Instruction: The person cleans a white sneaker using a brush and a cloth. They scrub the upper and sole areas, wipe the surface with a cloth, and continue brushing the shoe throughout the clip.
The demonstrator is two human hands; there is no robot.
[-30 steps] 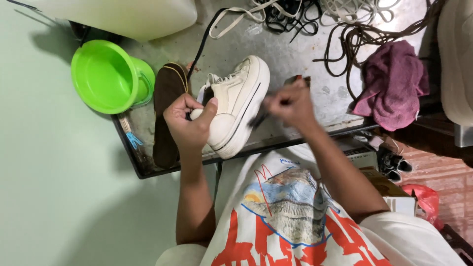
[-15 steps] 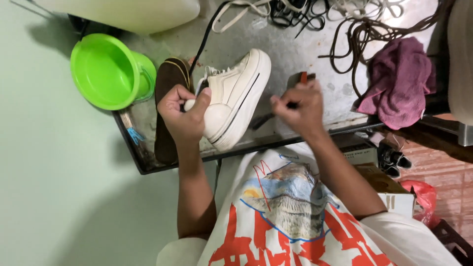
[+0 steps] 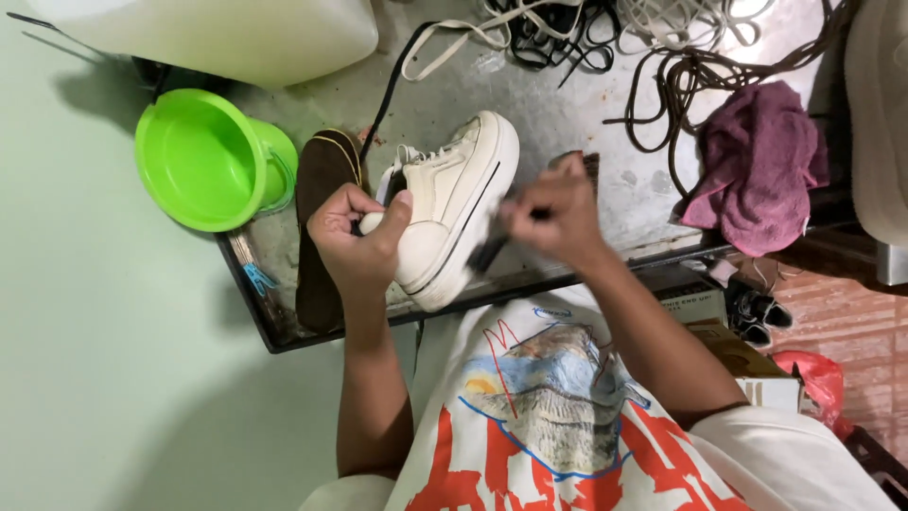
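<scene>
A cream-white sneaker (image 3: pixel 452 210) is held on its side near the front edge of a shallow metal tray (image 3: pixel 653 255), toe toward the person. The heel end is gripped by the left hand (image 3: pixel 357 233), fingers curled tight around it. A dark brush (image 3: pixel 487 251) is clasped in the right hand (image 3: pixel 553 216) and pressed against the sole edge of the sneaker; that hand is blurred, so the exact grip can't be made out.

Just left of the sneaker a brown insole (image 3: pixel 320 227) is laid flat along the tray's left side. Further left again, a bright green plastic basin (image 3: pixel 210 158) is tipped on its side at the tray's corner, and nothing is seen inside it. Beyond that, a big whitish plastic jug (image 3: pixel 227 33) is lying down; its contents can't be told.

Behind the sneaker a patch of bare wet tray is left open, then a tangle of black, white and brown laces (image 3: pixel 605 33) is piled at the far edge. To the sneaker's right a purple rag (image 3: pixel 761 166) is draped over the tray rim.

Below the rim on that side, cardboard boxes (image 3: pixel 728 350) and something red and plastic (image 3: pixel 818 383) are stacked on the floor.
</scene>
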